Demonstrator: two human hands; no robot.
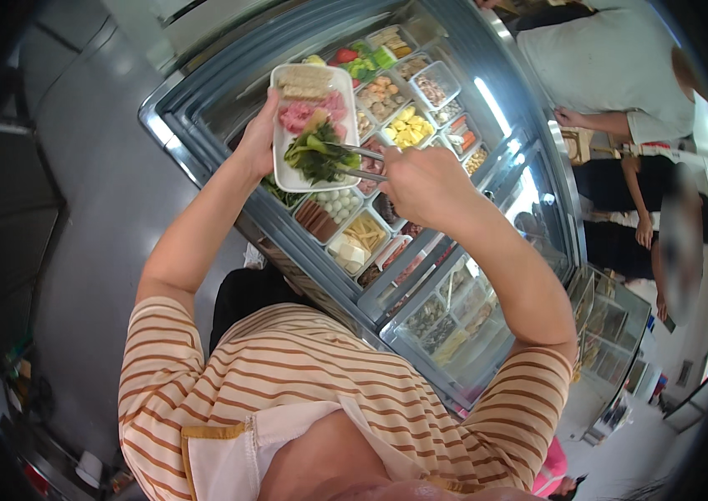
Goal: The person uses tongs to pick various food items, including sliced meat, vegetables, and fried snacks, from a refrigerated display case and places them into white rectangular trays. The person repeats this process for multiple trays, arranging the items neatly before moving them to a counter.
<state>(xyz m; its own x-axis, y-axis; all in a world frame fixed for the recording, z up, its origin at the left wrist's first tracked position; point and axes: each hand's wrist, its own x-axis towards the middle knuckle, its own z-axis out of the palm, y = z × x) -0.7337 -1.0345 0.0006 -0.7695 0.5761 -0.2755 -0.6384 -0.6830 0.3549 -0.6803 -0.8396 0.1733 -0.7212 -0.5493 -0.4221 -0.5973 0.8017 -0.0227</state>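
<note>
Both bare forearms are stretched forward over the chilled display case (454, 75). Metal tongs (354, 163) are clamped in the right hand (425, 184), tips on leafy greens (316, 154). A white rectangular tray (287, 179) is gripped at its edge by the left hand (260, 138).

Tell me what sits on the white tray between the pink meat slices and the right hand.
In the head view, leafy greens lie there on the white tray, with metal tongs from the right hand reaching into them.
</note>
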